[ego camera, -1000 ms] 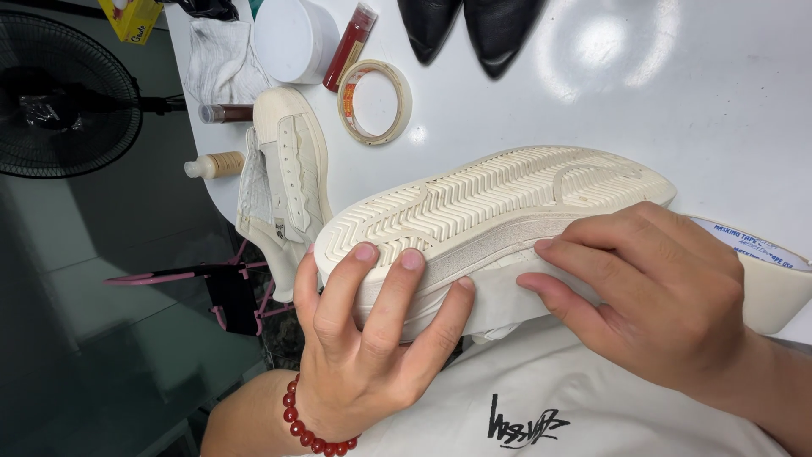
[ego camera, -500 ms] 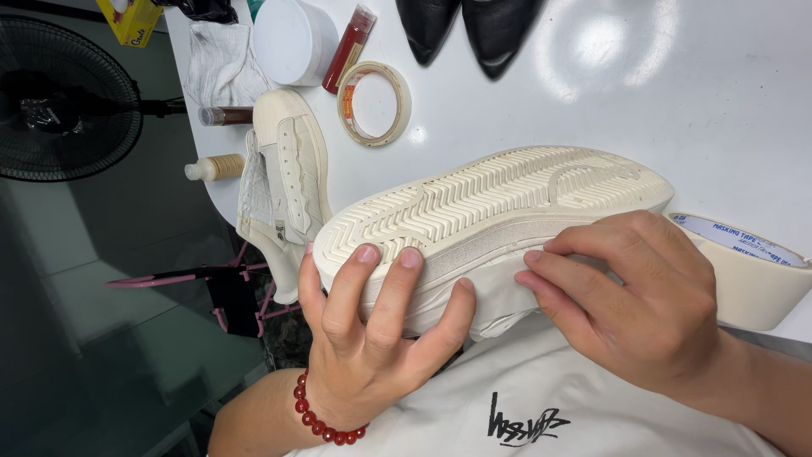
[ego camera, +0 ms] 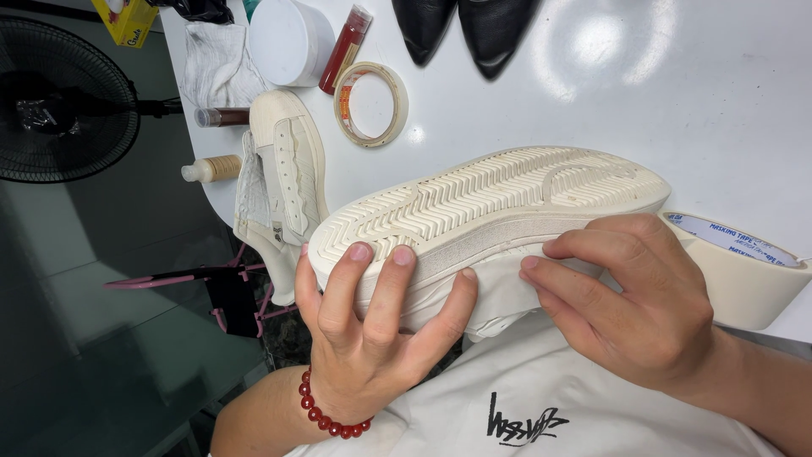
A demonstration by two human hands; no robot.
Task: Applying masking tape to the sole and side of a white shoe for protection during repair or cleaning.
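Note:
A cream sneaker [ego camera: 491, 199] lies turned over, its zigzag-treaded sole facing up, at the near edge of the white table [ego camera: 660, 110]. My left hand [ego camera: 372, 330], with a red bead bracelet on the wrist, grips the shoe's left end, fingers curled over the sole edge. My right hand [ego camera: 634, 305] presses its fingertips on the side of the shoe along the sole band. A second cream sneaker [ego camera: 279, 182] rests on its side at the table's left edge.
A wide roll of masking tape [ego camera: 744, 267] sits by my right hand. Further back lie a thin tape roll [ego camera: 372, 101], a white round tub [ego camera: 288, 38], a red tube [ego camera: 345, 46], two small bottles [ego camera: 211, 167], a cloth [ego camera: 211, 63] and two black pointed shoes [ego camera: 465, 25]. A fan [ego camera: 59, 101] stands left.
My right hand has slid a little to the left along the shoe's side. The left hand keeps its hold and the shoe has barely moved.

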